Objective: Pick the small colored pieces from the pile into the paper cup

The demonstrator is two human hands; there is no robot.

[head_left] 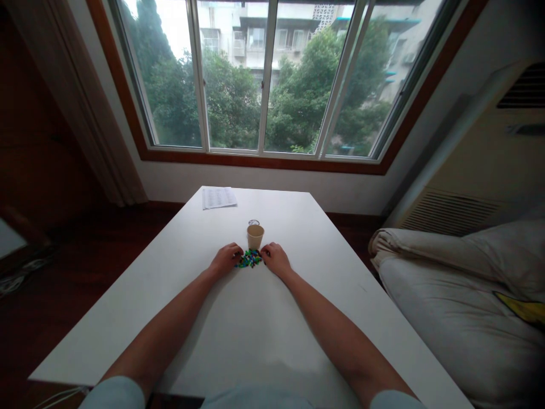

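Plainly, in the head view, both bare arms stretch forward over a white surface (327, 267) and meet around a small heap of mixed coloured pieces (248, 259), with green, blue, white and darker bits among them. The heap lies directly on the surface, between the two hands and just on the near side of an upright brown paper cup (255, 236). The left hand (225, 259) is at the left edge of the heap, palm downward, its fingers curled in toward the pieces; the right hand (276, 259) mirrors it at the right edge, fingers bent the same way. At this size I cannot tell whether either grip is pinching a piece or merely resting against the heap. The mouth of the cup faces up and toward the camera, and neither hand is on it. Just behind the cup lies a small dark-outlined object (254, 222), too little of it clear to identify. Farther off, near the far left corner of the surface, are some printed sheets of paper (219, 197). Beyond stands a wide window (263, 96) with trees and a building outside; a curtain (85, 96) hangs at its left. A pale padded seat (447, 295) and a vented unit (472, 193) occupy the right side, while dark reddish flooring (114, 244) shows around the surface.
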